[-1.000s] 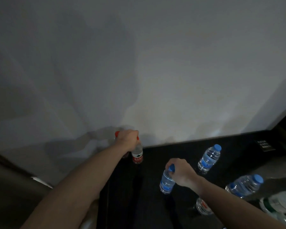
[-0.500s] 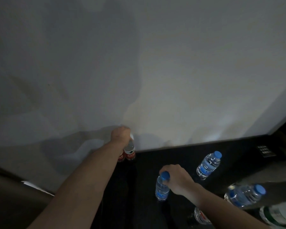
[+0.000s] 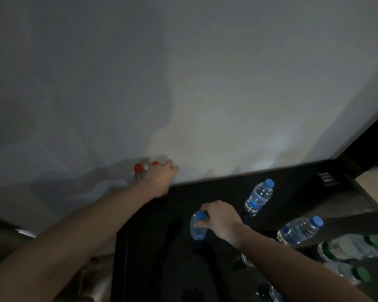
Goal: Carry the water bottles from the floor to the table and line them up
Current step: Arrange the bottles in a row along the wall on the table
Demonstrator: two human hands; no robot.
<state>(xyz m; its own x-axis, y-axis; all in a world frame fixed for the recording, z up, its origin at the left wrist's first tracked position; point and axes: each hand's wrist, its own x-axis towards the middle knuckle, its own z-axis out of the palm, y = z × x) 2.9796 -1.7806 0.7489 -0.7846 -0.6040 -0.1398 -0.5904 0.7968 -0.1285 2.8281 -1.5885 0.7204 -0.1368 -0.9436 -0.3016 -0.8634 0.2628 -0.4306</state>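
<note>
Two red-capped bottles stand at the far left corner of the dark table, against the white wall. My left hand is curled against them from the right and hides the body of the right one; both red caps show above it. My right hand grips a blue-capped bottle by its neck, upright on the table nearer to me. Two more blue-capped bottles stand further right, one near the wall, the other closer to me.
Green-capped bottles lie at the table's right side. Another bottle shows under my right forearm and one at the bottom edge. A small switch panel sits at the far right. The table's left edge drops off beside my left arm.
My left hand has slid down off the tops of the red-capped bottles, so both caps now show. My right hand has moved the blue-capped bottle slightly left.
</note>
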